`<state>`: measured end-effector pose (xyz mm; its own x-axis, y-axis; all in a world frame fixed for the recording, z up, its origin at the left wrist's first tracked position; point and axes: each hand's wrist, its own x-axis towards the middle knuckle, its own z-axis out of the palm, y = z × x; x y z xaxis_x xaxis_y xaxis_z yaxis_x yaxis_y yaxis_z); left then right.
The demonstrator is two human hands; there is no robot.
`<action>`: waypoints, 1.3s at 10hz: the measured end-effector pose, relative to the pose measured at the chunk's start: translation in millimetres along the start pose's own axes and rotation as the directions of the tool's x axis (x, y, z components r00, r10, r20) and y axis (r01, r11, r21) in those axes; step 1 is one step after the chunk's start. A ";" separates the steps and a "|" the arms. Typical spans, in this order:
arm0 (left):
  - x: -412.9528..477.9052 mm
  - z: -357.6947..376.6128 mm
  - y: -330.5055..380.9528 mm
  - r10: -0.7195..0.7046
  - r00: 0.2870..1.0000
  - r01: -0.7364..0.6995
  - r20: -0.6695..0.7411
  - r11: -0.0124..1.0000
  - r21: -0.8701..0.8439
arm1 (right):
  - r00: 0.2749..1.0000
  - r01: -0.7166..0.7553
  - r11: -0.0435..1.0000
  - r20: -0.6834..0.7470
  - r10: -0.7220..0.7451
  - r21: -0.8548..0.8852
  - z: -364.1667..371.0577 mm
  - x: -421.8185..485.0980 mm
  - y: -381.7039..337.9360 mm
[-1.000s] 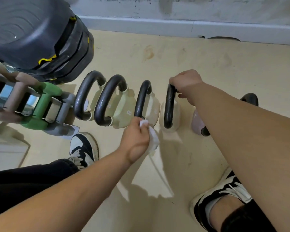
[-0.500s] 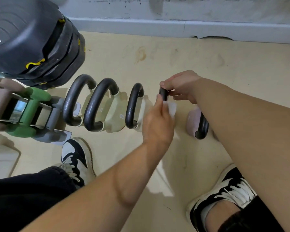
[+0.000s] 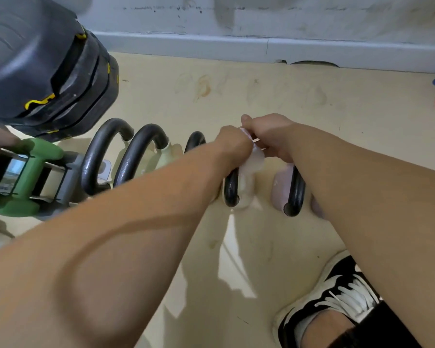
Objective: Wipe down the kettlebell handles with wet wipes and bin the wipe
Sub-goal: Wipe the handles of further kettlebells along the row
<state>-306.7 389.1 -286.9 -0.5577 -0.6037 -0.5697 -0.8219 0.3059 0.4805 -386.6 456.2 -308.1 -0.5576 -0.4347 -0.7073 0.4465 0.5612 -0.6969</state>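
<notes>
Mid-frame, left hand [image 3: 232, 146] is gripping the wet wipe [image 3: 255, 163], wiping a kettlebell handle [image 3: 231, 190] the right hand [image 3: 271, 136] is clasping; pink kettlebell [image 3: 281, 189] next, probably.

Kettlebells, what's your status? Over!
Left hand holds wipe on fourth kettlebell handle. Right hand grips the same handle's top. Nothing blocking.

Single head cam, wide-angle. Faces fwd and steeply down on kettlebell row [image 3: 141, 153], close range. Skirting [image 3: 236, 50] beyond row; shoe [image 3: 342, 297] nearer cam.
</notes>
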 end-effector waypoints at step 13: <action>-28.4 3.5 -44.7 -0.013 0.993 0.055 0.120 0.935 -0.349 | 0.995 0.092 0.993 -0.033 -0.095 -0.070 13.5 0.3 1.0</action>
<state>-254.6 395.2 -294.5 -0.5565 -0.5151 -0.6520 -0.7590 -0.0042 0.6511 -376.9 447.2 -310.6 -0.6203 -0.4623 -0.6337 0.3431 0.5666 -0.7492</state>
